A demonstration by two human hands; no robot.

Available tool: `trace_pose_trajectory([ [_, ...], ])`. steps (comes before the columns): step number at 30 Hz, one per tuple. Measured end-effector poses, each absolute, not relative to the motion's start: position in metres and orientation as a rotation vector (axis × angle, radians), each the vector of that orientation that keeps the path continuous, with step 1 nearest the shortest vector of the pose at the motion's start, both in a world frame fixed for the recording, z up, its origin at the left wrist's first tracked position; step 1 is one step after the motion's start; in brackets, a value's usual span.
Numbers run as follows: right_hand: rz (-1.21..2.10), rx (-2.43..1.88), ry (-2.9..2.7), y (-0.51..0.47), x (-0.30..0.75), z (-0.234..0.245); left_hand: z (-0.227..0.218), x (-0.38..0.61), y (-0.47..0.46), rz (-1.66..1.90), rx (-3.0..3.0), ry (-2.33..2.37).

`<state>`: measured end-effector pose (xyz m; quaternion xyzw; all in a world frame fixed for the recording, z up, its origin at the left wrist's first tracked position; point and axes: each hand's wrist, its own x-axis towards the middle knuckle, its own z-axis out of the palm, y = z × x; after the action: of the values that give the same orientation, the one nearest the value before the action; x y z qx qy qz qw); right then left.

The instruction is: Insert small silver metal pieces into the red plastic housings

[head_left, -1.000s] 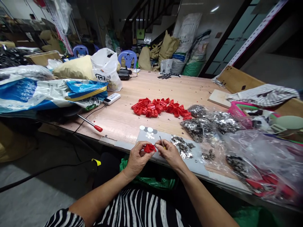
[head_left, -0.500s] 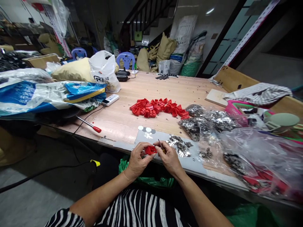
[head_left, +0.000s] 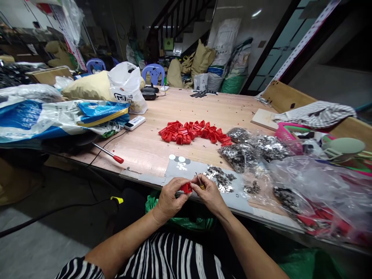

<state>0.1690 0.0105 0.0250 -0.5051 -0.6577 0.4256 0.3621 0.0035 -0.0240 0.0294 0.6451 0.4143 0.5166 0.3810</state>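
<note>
Close to the table's front edge, my left hand (head_left: pixel 171 199) pinches a small red plastic part (head_left: pixel 186 188) between thumb and fingers. My right hand (head_left: pixel 208 193) is closed around a small yellow-handled screwdriver (head_left: pixel 201 186), its thin shaft pointing up and away. The right thumb and fingertips meet the red part at its right side. My fingers hide much of the part. Just beyond the right hand, small flat metal pieces (head_left: pixel 222 179) are spread on a grey mat (head_left: pixel 165 172). Farther back on the table lies a heap of similar red plastic parts (head_left: pixel 183 133).
Clear bags of metal pieces (head_left: pixel 241 157) lie to the right, near a pink basket (head_left: pixel 287 135). A red-tipped lever (head_left: pixel 117 159) sticks out at the left front edge. Sacks (head_left: pixel 29 116) and a white plastic bag (head_left: pixel 128 85) cover the table's left side.
The red part has turned in my left fingers and shows less of its length. The screwdriver is still in my right hand, and both hands have hardly moved.
</note>
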Motion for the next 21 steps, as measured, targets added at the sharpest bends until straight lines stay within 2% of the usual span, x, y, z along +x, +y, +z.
trace_pose_trajectory([
  [4, 1.361, -1.232, -1.577, 0.009, 0.17, 0.028, 0.022, 0.001, -0.024, 1.299, 1.632, 1.008],
  [8, 1.619, -1.189, -1.465, 0.005, 0.171, 0.037, 0.015, 0.001, -0.022, 1.264, 1.354, 0.921],
  [13, 1.655, -1.169, -1.448, 0.001, 0.177, 0.04, 0.015, 0.004, -0.019, 1.2, 1.052, 0.75],
  [21, 1.576, -1.225, -1.533, -0.006, 0.197, 0.032, 0.011, 0.005, -0.01, 1.182, 1.027, 0.783],
])
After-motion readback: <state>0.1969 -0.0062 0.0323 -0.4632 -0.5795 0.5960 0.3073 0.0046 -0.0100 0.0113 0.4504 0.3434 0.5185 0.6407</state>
